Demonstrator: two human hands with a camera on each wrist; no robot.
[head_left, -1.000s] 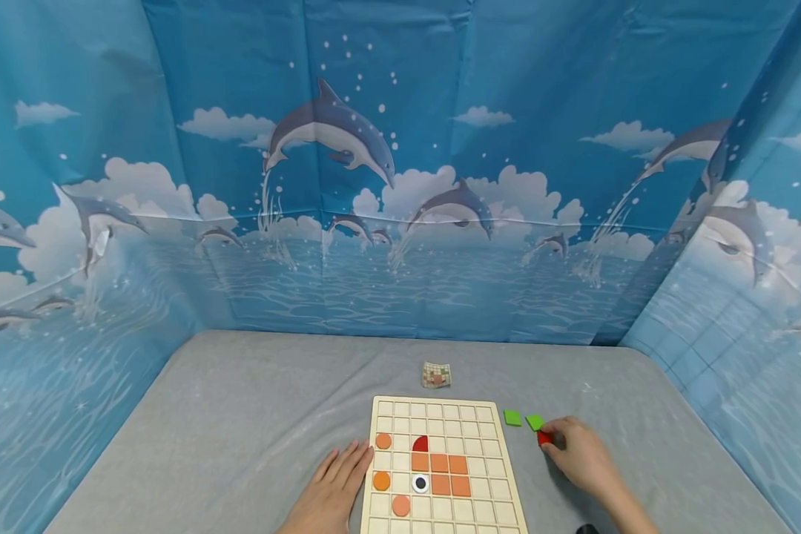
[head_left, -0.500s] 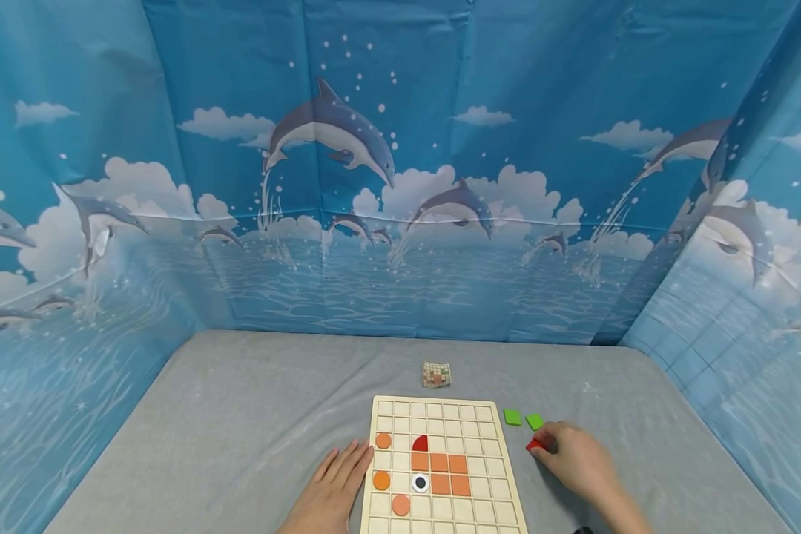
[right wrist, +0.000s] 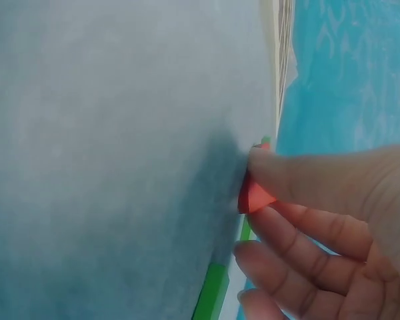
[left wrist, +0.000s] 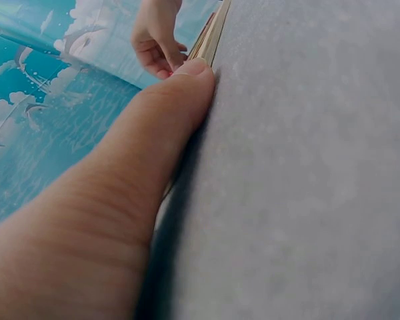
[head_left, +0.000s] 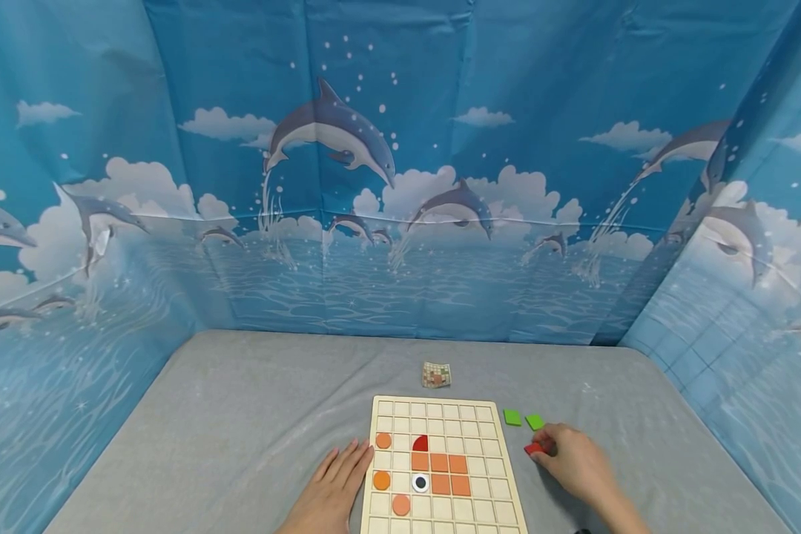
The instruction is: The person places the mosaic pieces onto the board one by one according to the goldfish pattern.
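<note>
A red tile (head_left: 532, 449) is pinched between the thumb and fingers of my right hand (head_left: 574, 463), just right of the board. In the right wrist view the red tile (right wrist: 257, 197) shows under the thumb, its full outline partly covered. My left hand (head_left: 330, 489) rests with straight fingers on the cloth, fingertips touching the left edge of the cream grid board (head_left: 500, 489). On that board lie a red quarter-circle (head_left: 420, 443), several orange squares (head_left: 439, 463), several orange discs (head_left: 382, 480) and a white disc with a black centre (head_left: 420, 483).
Two green square tiles, one farther left (head_left: 512, 417) and one beside my right fingers (head_left: 535, 422), lie off the board's right edge. A small patterned card (head_left: 436, 375) lies behind the board. Grey cloth (head_left: 254, 415) covers the table; a dolphin-print curtain (head_left: 400, 282) encloses it.
My right hand has drawn the red tile slightly left and toward me, and the tile has turned in the fingers. The left hand and the board pieces stay put.
</note>
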